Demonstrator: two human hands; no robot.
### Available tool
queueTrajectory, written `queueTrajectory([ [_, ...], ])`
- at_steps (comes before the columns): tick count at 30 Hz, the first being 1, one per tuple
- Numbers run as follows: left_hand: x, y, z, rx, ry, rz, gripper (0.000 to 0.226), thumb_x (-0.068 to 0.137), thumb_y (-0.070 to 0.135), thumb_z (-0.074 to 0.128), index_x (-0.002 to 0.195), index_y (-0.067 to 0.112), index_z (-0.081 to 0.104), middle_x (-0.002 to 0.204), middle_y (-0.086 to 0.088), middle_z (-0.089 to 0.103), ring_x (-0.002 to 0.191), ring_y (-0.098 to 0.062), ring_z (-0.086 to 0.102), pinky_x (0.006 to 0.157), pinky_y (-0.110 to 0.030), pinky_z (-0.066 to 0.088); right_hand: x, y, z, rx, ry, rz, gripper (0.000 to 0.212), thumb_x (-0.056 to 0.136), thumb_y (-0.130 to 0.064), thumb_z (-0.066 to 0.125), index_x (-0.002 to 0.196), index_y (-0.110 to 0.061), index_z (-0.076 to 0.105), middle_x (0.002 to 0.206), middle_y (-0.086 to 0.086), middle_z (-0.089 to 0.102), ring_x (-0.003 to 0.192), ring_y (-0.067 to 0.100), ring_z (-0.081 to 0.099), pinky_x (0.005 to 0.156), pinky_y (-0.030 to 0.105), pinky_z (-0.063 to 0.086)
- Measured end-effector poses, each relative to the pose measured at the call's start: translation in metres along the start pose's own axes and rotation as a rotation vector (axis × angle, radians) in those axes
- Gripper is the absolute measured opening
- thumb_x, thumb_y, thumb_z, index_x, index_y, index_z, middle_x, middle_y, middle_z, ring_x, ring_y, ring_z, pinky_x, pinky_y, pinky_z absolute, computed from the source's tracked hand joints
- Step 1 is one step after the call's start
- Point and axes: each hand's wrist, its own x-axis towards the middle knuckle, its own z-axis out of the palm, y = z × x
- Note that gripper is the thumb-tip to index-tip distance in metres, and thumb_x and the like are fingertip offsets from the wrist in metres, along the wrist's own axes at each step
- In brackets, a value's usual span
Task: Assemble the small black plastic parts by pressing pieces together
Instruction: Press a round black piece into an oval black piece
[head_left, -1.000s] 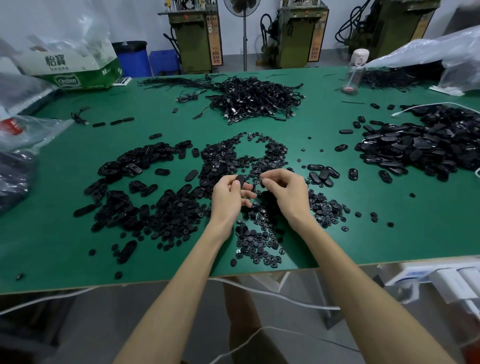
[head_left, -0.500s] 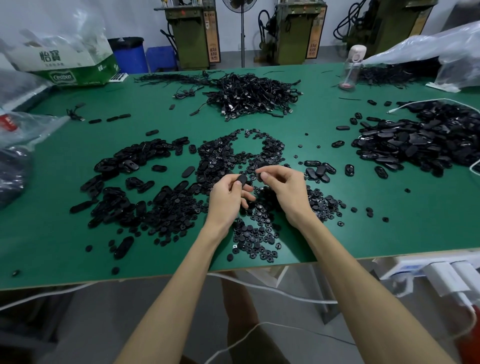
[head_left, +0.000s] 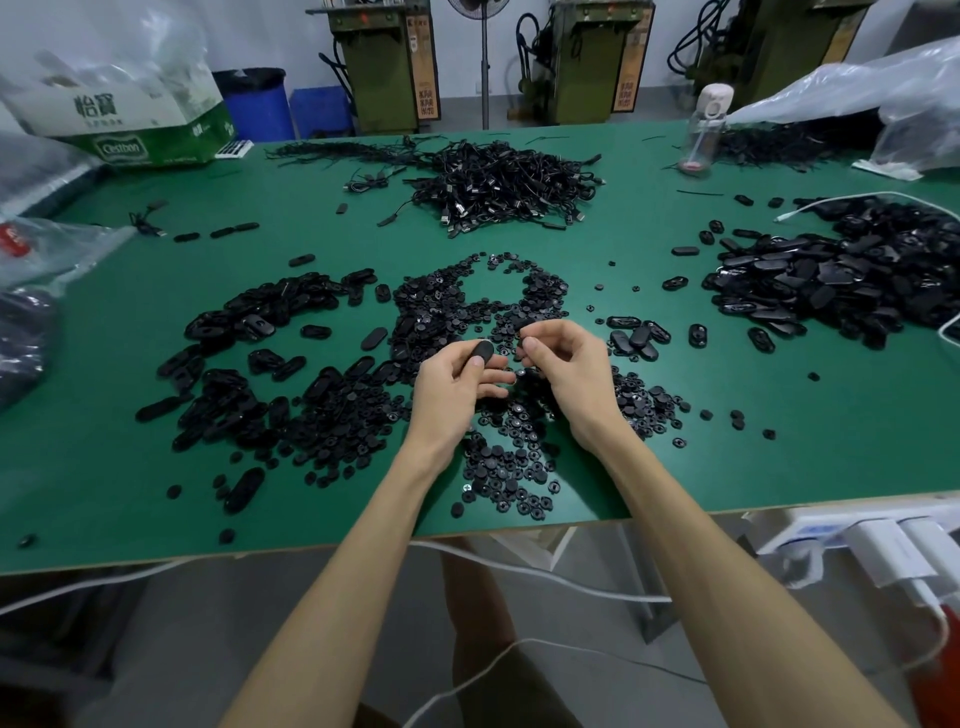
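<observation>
Right now I am holding an oval black shell (head_left: 483, 352) in my left hand (head_left: 457, 387), pinching it between thumb and forefinger while my other fingers are stretching loosely beneath it. My right hand (head_left: 571, 369) is hovering just to the right of it, with thumb and forefinger pinching a small black piece (head_left: 522, 344) that is too tiny for me to make out its shape, and the remaining fingers are curling in toward the palm. The two pieces are sitting very near each other, though I cannot tell whether they are touching. Both hands are hanging over the near middle of the green table (head_left: 311, 218), above a spread of small round black pieces (head_left: 498, 467) that is reaching toward the near edge. More oval shells are lying in a loose pile (head_left: 234, 332) to the left, and a denser heap of oval parts (head_left: 841, 280) is sitting well apart on the right. Farther back, a tangle of black cables (head_left: 498, 182) is lying at the middle of the table, with a clear water bottle (head_left: 701, 130) standing at the far right.
</observation>
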Motion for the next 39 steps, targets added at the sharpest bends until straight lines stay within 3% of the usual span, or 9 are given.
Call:
queueTrajectory([
  [6,0.0041,-0.0022,-0.0012,0.018,0.01,-0.019,0.04,0.106,-0.007,0.04,0.143,-0.002,0.052,0.137,-0.021,0.06,0.097,-0.017,0.077,0.081,-0.026,0.061,-0.0007,0.0,-0.0005,0.007,-0.031,0.011,0.011,0.094,-0.01,0.072,0.098,-0.019,0.075,0.088,0.003,0.077,0.082,0.013,0.071,0.082,0.029,0.059],
  [10,0.0044,-0.0025,-0.002,0.011,0.013,-0.005,0.044,0.106,-0.005,0.041,0.149,-0.001,0.047,0.148,-0.019,0.052,0.097,-0.015,0.077,0.081,-0.024,0.06,-0.0009,-0.0004,0.0,0.033,-0.053,0.016,0.011,0.089,-0.009,0.077,0.097,-0.017,0.076,0.087,0.0,0.078,0.081,0.011,0.073,0.078,0.022,0.056],
  [16,0.0041,-0.0038,-0.0016,-0.029,0.021,-0.008,0.033,0.105,-0.006,0.045,0.134,0.0,0.059,0.13,-0.019,0.065,0.098,-0.017,0.077,0.08,-0.026,0.061,-0.0018,-0.0009,-0.0004,0.035,-0.076,0.012,0.011,0.088,-0.009,0.079,0.098,-0.012,0.076,0.089,0.003,0.079,0.087,0.019,0.075,0.085,0.029,0.059],
  [20,0.0033,-0.0028,-0.0014,-0.068,0.03,0.01,0.03,0.104,-0.007,0.049,0.125,0.006,0.066,0.117,-0.01,0.071,0.097,-0.019,0.077,0.077,-0.025,0.061,-0.0014,-0.0004,0.0006,0.021,-0.094,0.0,0.009,0.088,-0.01,0.079,0.097,-0.012,0.078,0.087,0.002,0.079,0.081,0.014,0.073,0.08,0.024,0.057],
  [25,-0.001,-0.001,-0.0044,-0.096,0.03,0.04,0.021,0.098,-0.004,0.063,0.114,0.004,0.074,0.103,-0.011,0.078,0.096,-0.022,0.077,0.075,-0.027,0.062,-0.0029,-0.0013,-0.0005,0.06,-0.109,-0.007,0.008,0.089,-0.008,0.078,0.097,-0.01,0.077,0.085,0.004,0.079,0.078,0.014,0.072,0.078,0.026,0.057],
  [29,-0.0003,-0.0004,-0.0047,-0.044,-0.003,0.037,0.031,0.093,-0.002,0.071,0.121,0.01,0.074,0.102,-0.021,0.074,0.093,-0.027,0.075,0.077,-0.028,0.061,-0.0031,-0.0016,-0.0017,0.146,-0.105,-0.001,0.009,0.089,-0.003,0.077,0.097,-0.006,0.077,0.08,0.0,0.078,0.072,0.01,0.072,0.067,0.016,0.053],
  [32,0.0001,-0.0004,-0.0039,0.003,-0.034,0.064,0.038,0.092,-0.003,0.072,0.125,0.016,0.074,0.103,-0.028,0.07,0.091,-0.029,0.073,0.078,-0.027,0.061,-0.0028,-0.0006,-0.0012,0.143,-0.116,0.005,0.009,0.089,-0.005,0.078,0.098,-0.006,0.077,0.081,0.002,0.078,0.074,0.012,0.073,0.066,0.018,0.053],
  [34,0.0002,-0.0003,-0.0042,-0.02,-0.001,0.072,0.034,0.091,-0.003,0.072,0.12,0.015,0.076,0.1,-0.019,0.075,0.095,-0.03,0.073,0.077,-0.03,0.062,-0.0022,-0.0004,-0.0011,0.16,-0.111,0.02,0.009,0.089,-0.006,0.078,0.098,-0.007,0.077,0.084,0.004,0.079,0.076,0.014,0.074,0.067,0.019,0.053],
  [39,0.001,-0.0011,-0.0059,-0.101,0.087,0.033,0.022,0.093,0.007,0.075,0.114,0.013,0.077,0.091,-0.004,0.079,0.082,-0.011,0.073,0.07,-0.028,0.061,-0.0007,0.001,-0.0025,0.147,-0.095,0.022,0.009,0.087,-0.01,0.081,0.095,-0.012,0.079,0.083,-0.001,0.078,0.078,0.01,0.071,0.073,0.019,0.054],
])
